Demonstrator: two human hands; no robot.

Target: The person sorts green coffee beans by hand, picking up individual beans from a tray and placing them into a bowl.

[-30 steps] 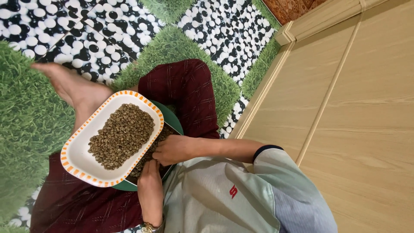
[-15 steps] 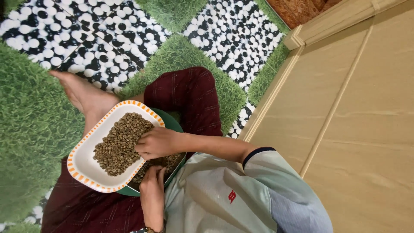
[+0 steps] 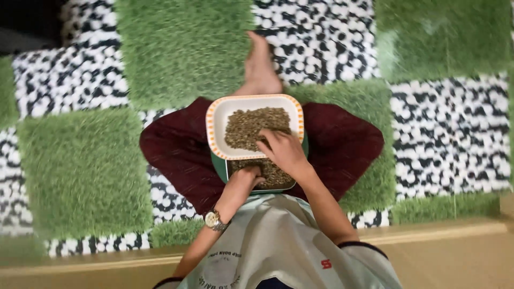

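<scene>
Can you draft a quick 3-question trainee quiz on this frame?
1. True or false: the right hand rests on the beans in the white tray with the orange rim.
2. Which hand is over the beans in the green tray underneath? A) left hand B) right hand C) neither
3. Fill in: the wristwatch sits on the ___ wrist.

Key:
1. True; its fingers lie on the near edge of the bean pile.
2. A; the left hand reaches into the green tray.
3. left
</scene>
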